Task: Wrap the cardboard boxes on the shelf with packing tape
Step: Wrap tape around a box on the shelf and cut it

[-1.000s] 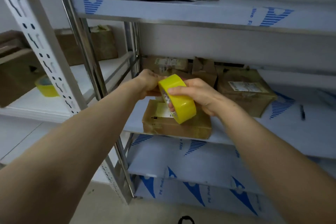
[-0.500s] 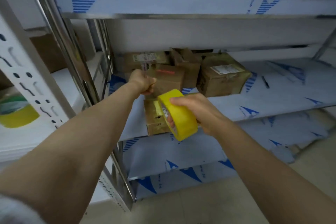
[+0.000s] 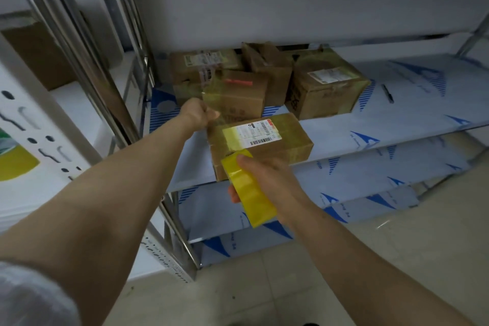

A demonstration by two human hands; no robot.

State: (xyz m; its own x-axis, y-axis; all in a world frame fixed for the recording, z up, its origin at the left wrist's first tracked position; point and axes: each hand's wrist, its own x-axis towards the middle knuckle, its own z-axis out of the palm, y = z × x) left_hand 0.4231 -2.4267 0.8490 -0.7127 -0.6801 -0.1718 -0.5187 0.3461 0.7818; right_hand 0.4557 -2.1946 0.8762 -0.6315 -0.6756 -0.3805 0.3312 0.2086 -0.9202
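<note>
Left hand (image 3: 200, 115), at centre frame, is clenched into a fist and pinches the end of a clear yellowish strip (image 3: 214, 98) of tape. The strip hangs in front of the boxes behind it; its run down to the roll is too faint to trace. Right hand (image 3: 267, 177), lower and just right of centre, grasps the yellow roll (image 3: 247, 188), fingers curled over its top edge and thumb below. The roll sits in front of the near edge of the front box (image 3: 260, 144), partly covering its lower left corner.

That box lies flat at the front edge of the middle shelf (image 3: 397, 124), with a white barcode label (image 3: 251, 133) on top and glossy tape already across it. Behind it, toward the back of the shelf, stand four more boxes (image 3: 326, 86) close together, one with a red mark on top. A dark pen (image 3: 388, 93) lies on the shelf to the right, well apart from the boxes. A steel post (image 3: 87, 61) slants down the left of the frame. Pale tiled floor (image 3: 304, 286) fills the bottom.
</note>
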